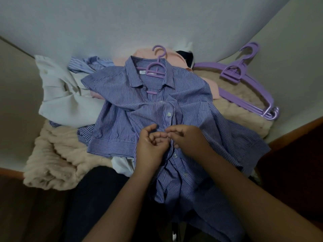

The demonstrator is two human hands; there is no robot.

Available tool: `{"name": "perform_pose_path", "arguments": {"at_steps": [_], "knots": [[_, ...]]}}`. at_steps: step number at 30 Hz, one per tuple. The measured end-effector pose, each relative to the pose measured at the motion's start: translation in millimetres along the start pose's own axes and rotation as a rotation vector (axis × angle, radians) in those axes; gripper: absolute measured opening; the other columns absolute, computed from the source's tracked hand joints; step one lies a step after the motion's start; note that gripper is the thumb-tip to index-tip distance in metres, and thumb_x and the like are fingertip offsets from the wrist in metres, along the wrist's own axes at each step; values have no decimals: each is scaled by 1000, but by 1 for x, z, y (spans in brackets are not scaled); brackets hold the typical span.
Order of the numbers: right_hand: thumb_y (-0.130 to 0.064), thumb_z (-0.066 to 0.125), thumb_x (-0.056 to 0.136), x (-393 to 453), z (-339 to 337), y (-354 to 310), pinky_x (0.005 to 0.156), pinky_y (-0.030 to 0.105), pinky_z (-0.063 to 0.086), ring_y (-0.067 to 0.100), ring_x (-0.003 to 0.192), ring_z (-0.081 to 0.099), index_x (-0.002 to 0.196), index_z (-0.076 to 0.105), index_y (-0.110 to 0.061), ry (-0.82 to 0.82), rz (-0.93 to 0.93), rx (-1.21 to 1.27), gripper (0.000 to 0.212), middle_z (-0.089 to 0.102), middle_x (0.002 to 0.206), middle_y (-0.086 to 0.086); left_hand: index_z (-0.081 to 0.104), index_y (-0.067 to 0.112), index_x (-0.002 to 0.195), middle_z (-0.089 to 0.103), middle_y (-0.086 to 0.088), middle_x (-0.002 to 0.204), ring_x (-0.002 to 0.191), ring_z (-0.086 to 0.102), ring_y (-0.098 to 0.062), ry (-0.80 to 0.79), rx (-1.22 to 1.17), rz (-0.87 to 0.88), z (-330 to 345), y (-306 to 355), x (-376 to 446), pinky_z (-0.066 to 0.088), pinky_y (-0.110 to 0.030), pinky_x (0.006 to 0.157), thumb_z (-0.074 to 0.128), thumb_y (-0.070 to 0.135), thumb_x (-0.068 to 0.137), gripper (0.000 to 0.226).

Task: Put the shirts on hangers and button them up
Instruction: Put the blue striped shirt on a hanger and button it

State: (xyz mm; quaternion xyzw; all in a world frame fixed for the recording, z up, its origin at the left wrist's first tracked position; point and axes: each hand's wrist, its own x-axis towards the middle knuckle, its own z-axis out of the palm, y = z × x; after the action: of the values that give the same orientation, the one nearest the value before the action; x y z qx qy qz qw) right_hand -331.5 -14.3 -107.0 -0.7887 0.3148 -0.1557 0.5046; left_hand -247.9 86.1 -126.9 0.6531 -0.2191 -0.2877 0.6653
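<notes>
A blue-and-white striped shirt (122, 119) lies front-up on a beige blanket, with a purple hanger (155, 67) inside its collar and the hook sticking out at the top. White buttons run down its placket. My left hand (150, 147) and my right hand (188, 138) meet at the middle of the placket, fingers curled, each pinching the shirt's front edge. The button between them is hidden by the fingers.
A stack of purple hangers (244, 81) lies at the right on the beige blanket (57, 154). A white shirt (61, 95), a pink garment (145, 55) and other striped and checked shirts are piled behind and to the left. Pale walls close in at the back.
</notes>
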Motion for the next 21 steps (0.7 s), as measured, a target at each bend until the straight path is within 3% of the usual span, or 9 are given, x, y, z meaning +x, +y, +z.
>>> {"name": "perform_pose_path", "arguments": {"at_steps": [6,11,16,19,21], "knots": [[-2,56,90,0,5,1,54,10,46,-3,47,54,97,69,-14,46,62,164,18,60,58,-7,46,14,116,67,-6,89,76,64,-8,18,-36,-21,-3,-8,3,52,-17,71,64,-11,82,46],[4,49,90,-1,11,0,53,12,46,-1,44,52,92,68,-18,67,63,174,29,58,46,-14,45,22,113,69,-9,91,80,66,-13,33,-56,-37,-6,-13,3,54,-22,75,64,-11,81,50],[8,44,89,-2,10,0,51,10,45,-4,44,52,85,67,-14,43,113,305,32,60,46,-16,45,13,123,71,-8,90,83,68,-16,11,-49,-68,-8,-10,5,55,-24,76,70,-4,81,52],[9,46,88,-1,10,1,53,12,46,-2,46,51,82,68,-17,47,91,284,35,61,55,-7,48,10,121,71,-3,83,82,68,-15,31,-62,-134,-10,-5,9,54,-28,83,71,1,82,46],[9,45,88,0,9,1,55,15,48,0,48,52,82,69,-17,38,77,264,35,60,60,1,49,8,120,70,-1,78,74,67,-15,45,-158,-210,-10,-2,13,54,-31,79,69,-1,82,44]]}}
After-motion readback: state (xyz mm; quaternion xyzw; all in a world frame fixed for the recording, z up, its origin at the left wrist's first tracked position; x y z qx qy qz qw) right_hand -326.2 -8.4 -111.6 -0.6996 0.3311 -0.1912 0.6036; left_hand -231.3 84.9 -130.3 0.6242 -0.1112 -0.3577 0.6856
